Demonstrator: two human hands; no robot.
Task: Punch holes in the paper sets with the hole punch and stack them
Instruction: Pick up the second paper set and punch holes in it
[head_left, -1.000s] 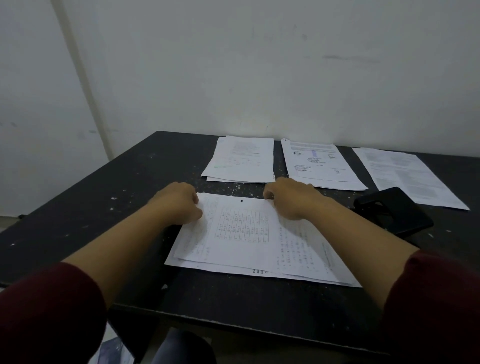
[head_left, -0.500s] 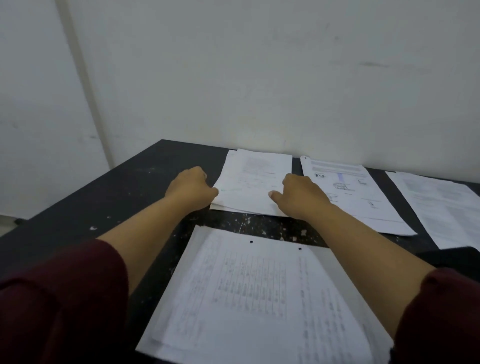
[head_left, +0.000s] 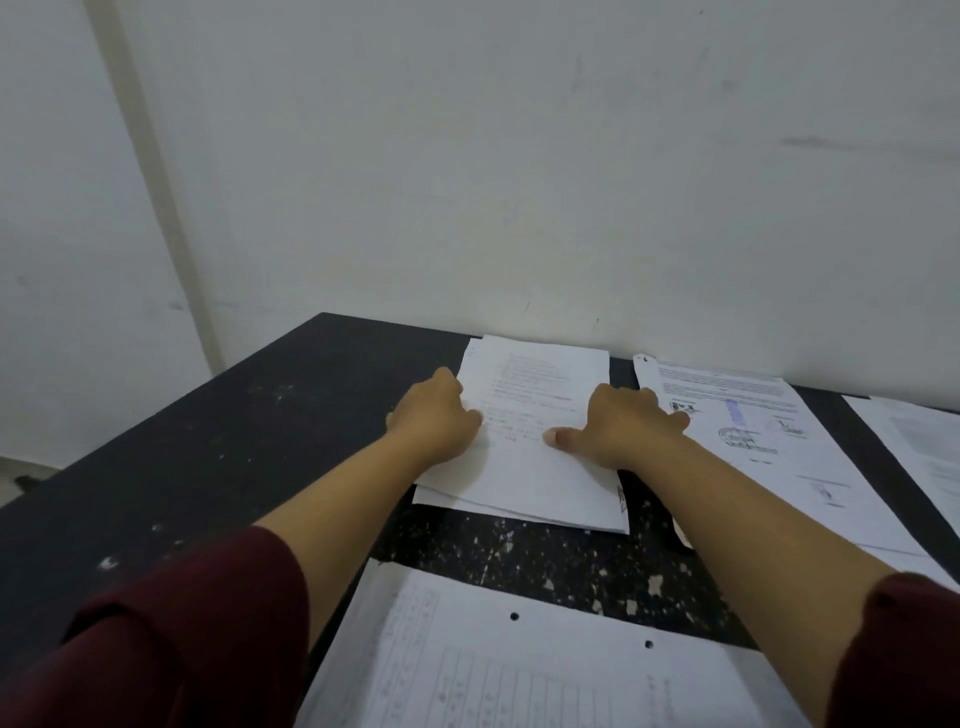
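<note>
- Head view: a black, paint-flecked tabletop (head_left: 218, 467) runs up to a pale plaster wall (head_left: 519, 182); its far-left corner and left edge are bare and open.
- A loose white paper set with faint handwritten lines (head_left: 530, 467) lies at the table's far edge, its top touching the wall, its sheets slightly fanned at the near edge.
- The left hand (head_left: 436, 421) rests on that set's left edge, fingers curled under into a loose fist, knuckles on the paper; whether it pinches the sheets cannot be told.
- The right hand (head_left: 623, 426) sits on the set's right edge, thumb laid flat across the page, fingers bent over the side.
- Just right, a printed white sheet with stamps and a blue mark (head_left: 753, 441) lies apart by a narrow dark strip; another printed sheet (head_left: 919, 447) lies farther right, cut by the frame.
- At the near edge, a white table-printed paper stack with two punched holes (head_left: 519, 670) lies between the forearms, a bare speckled band separating it from the far set.
- Dark red sleeves (head_left: 171, 639) cover both upper forearms.
</note>
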